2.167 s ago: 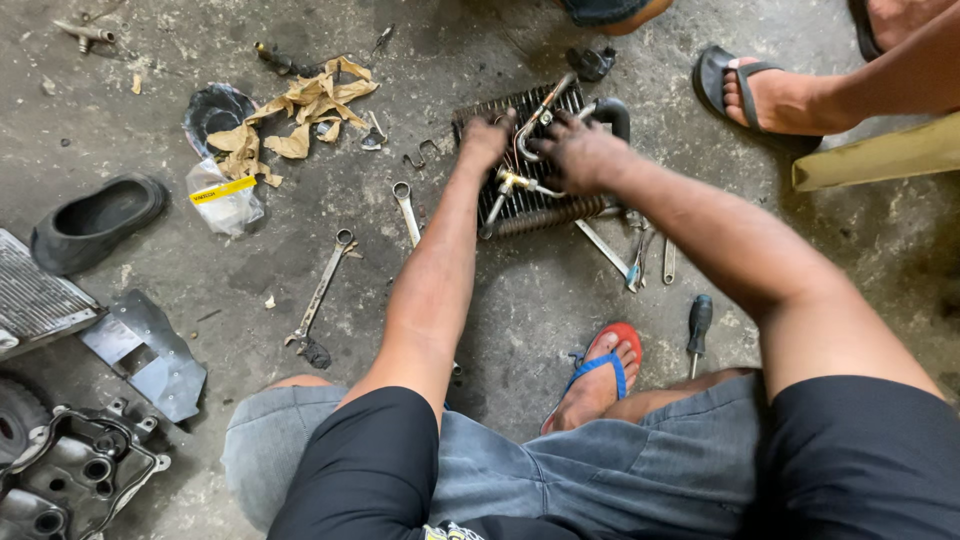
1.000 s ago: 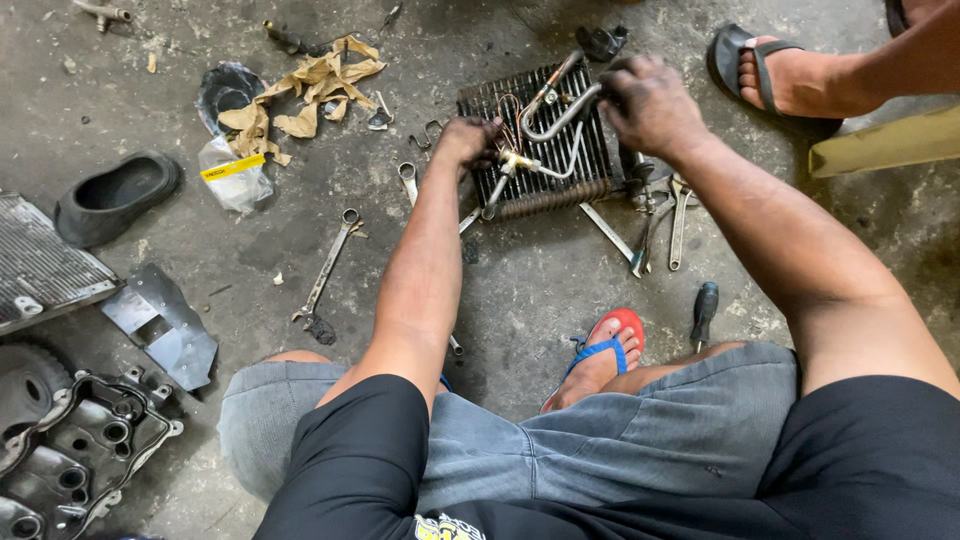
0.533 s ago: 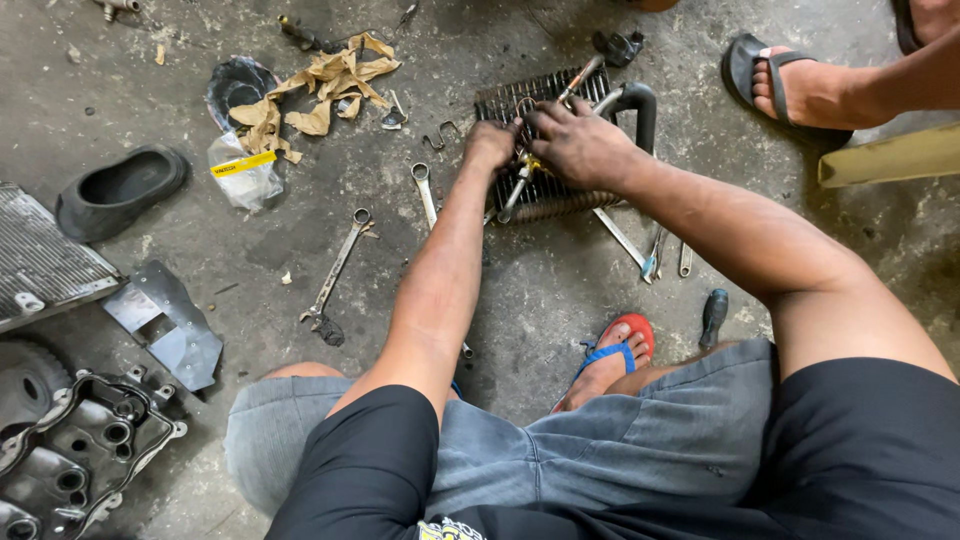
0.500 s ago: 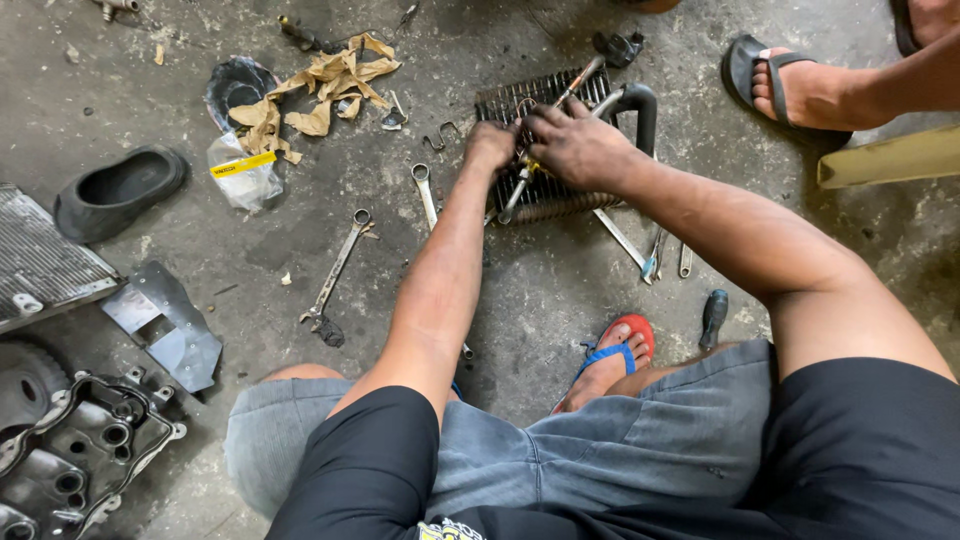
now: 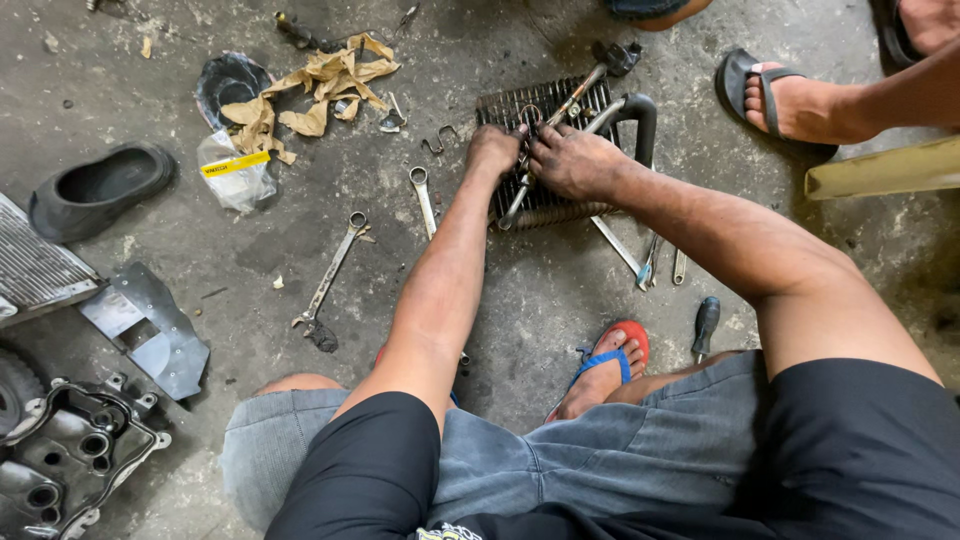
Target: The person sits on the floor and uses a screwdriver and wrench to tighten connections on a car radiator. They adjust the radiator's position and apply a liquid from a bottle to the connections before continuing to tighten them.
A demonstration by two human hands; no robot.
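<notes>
Hands at work on a finned metal coil lying flat on the stained concrete floor, far centre of the scene. Left hand clenched into a loose fist on the near-left part of the fins, fingers pressed down beside a thin metal tube running diagonally across the coil; whether actually gripping the tube, impossible to tell. Right hand curled over the middle of the coil, fingertips meeting the left hand's knuckles and pinching at small fittings there, the held piece too hidden to identify. Black curved pipe looping off the coil's right end, just beyond the right hand. Long screwdriver-like tool laid across the far edge of the fins. Scattered near the coil: one combination wrench just to its left, a longer wrench farther left and nearer, more wrenches at the coil's near-right corner, a dark-handled screwdriver beside a foot in a red and blue sandal. Far left: crumpled brown paper, a clear plastic bag, a black shoe. Near left: grey sheet-metal piece and a cast engine cover. Far right: another person's foot in a dark sandal.
</notes>
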